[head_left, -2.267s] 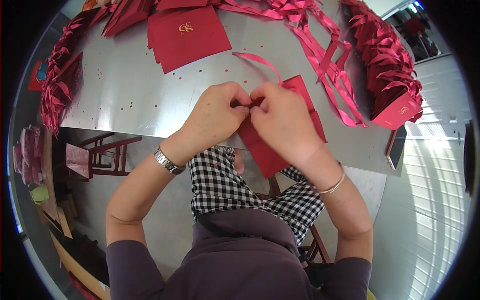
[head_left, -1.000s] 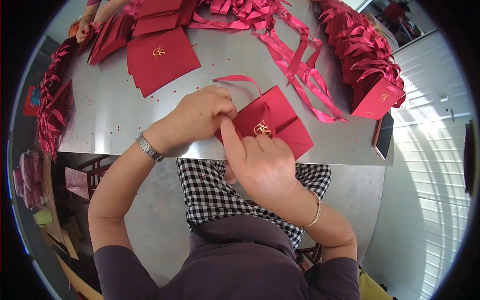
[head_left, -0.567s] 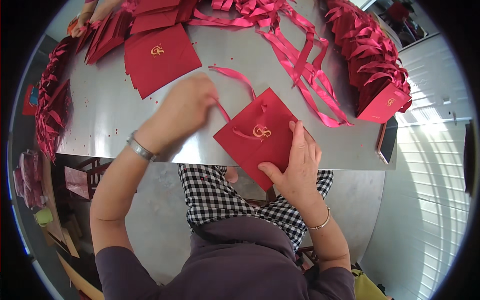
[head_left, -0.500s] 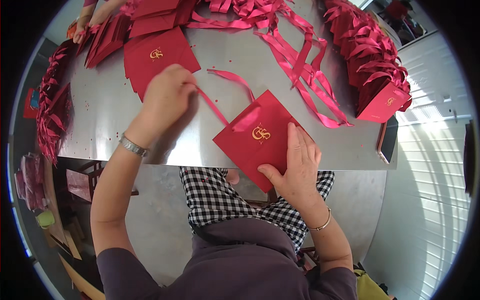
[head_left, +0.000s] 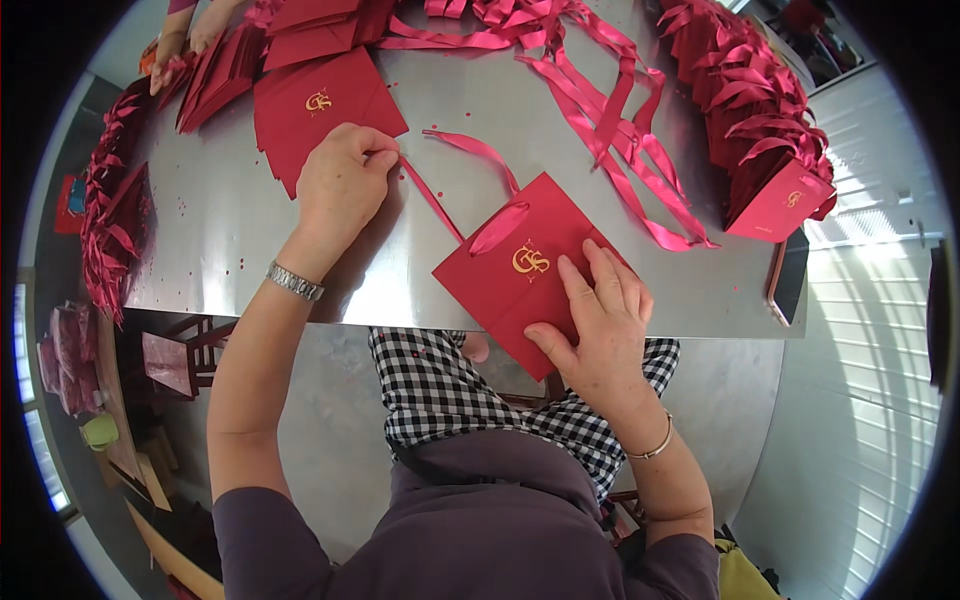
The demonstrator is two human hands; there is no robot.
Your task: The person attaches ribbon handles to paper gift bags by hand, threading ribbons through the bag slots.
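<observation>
A small red paper bag [head_left: 500, 285] with a gold emblem lies flat and tilted at the table's front edge, its lower corner overhanging. Pink ribbon [head_left: 497, 232] is threaded through its top, forming a short loop on the front. One ribbon tail [head_left: 432, 197] runs taut up to my left hand [head_left: 343, 190], which is closed, thumb and finger pinching its end. The other tail [head_left: 470, 146] lies loose on the table. My right hand [head_left: 605, 325] rests on the bag's right side, fingers spread and thumb apart.
Flat red bags [head_left: 325, 105] are stacked at the upper left. Loose pink ribbons [head_left: 610, 120] trail across the metal table [head_left: 230, 270]. Rows of ribboned bags [head_left: 740, 110] stand along both sides. A phone [head_left: 787, 280] lies at the right edge. Another person's hands [head_left: 205, 30] work at the far left.
My right hand's fingers have shifted inward across the bag and spread. My left hand still pinches the ribbon end, with its fingers turned slightly. The whole view has shifted a little.
</observation>
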